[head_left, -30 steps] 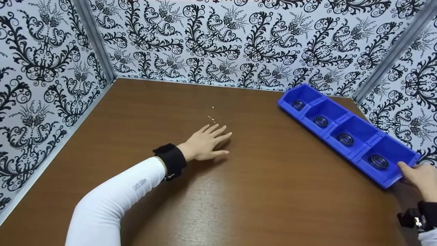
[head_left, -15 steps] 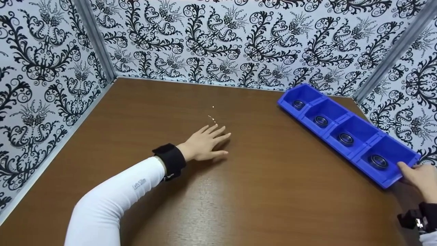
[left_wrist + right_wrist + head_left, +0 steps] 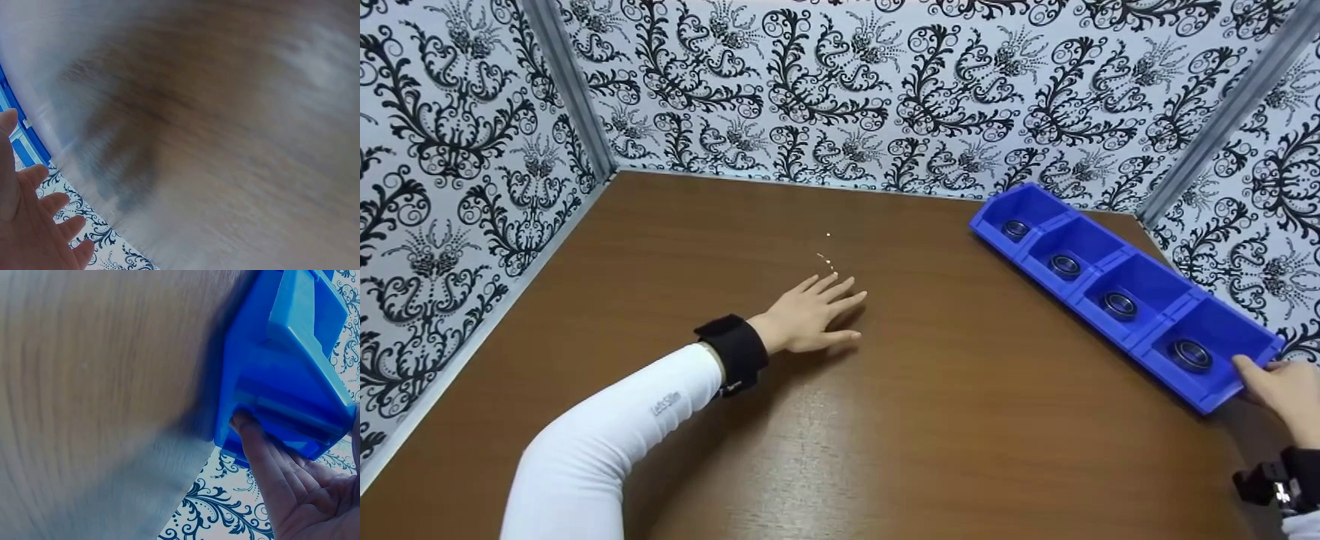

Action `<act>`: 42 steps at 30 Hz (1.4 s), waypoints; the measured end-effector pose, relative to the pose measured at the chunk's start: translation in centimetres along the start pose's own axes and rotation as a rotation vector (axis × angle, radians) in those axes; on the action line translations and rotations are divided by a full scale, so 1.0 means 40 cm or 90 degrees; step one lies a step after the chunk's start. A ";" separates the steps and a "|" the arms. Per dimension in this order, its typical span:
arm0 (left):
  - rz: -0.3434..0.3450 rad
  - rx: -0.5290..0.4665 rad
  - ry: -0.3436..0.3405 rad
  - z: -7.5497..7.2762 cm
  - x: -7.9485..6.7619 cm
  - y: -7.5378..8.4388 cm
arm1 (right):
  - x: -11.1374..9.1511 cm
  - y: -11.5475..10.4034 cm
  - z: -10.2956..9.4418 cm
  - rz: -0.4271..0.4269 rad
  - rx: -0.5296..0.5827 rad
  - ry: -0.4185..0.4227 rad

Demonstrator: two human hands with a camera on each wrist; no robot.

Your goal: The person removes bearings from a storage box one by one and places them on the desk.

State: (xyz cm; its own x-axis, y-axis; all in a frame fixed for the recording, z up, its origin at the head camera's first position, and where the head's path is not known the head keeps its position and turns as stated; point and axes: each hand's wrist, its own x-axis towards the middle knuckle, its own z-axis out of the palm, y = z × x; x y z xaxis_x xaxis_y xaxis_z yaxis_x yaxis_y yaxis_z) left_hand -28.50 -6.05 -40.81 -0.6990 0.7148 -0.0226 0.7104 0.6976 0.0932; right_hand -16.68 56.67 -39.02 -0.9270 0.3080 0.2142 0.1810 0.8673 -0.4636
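A long blue parts bin [image 3: 1132, 349] with a row of compartments stands slantwise on the right of the table, one dark ball bearing [image 3: 1191, 355] lying in each compartment. My right hand [image 3: 1286, 390] grips its near end, thumb over the rim. In the right wrist view, the fingers [image 3: 256, 447] lie against the outside of the bin's end wall. Out over the middle of the table, my left hand [image 3: 810, 315] is spread palm down and holds nothing. Its fingers [image 3: 70, 228] show apart from one another in the left wrist view. A shadow falls beneath that hand.
The brown tabletop [image 3: 945, 420] is bounded by patterned black-and-white walls [image 3: 840, 90] at the back and both sides. Small white specks [image 3: 826, 260] mark the wood just beyond the left fingertips. Grey metal posts [image 3: 574, 90] stand at the back corners.
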 end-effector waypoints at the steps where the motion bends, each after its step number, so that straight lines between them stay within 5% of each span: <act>1: -0.001 -0.001 0.000 0.000 0.000 0.000 | 0.001 0.001 0.001 0.003 0.006 -0.003; 27: -0.007 -0.010 -0.007 0.005 -0.005 -0.001 | 0.010 -0.003 0.004 -0.036 -0.034 -0.046; 42: -0.007 0.005 -0.017 0.024 0.004 -0.013 | 0.004 -0.017 0.015 -0.036 0.004 -0.071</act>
State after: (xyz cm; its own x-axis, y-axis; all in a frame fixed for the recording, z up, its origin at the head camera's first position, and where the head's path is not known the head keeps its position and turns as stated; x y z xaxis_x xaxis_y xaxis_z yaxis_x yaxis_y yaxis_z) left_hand -28.89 -6.26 -41.83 -0.7045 0.7080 -0.0500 0.7033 0.7058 0.0847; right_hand -17.16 55.89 -39.17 -0.9665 0.2128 0.1439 0.1253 0.8796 -0.4590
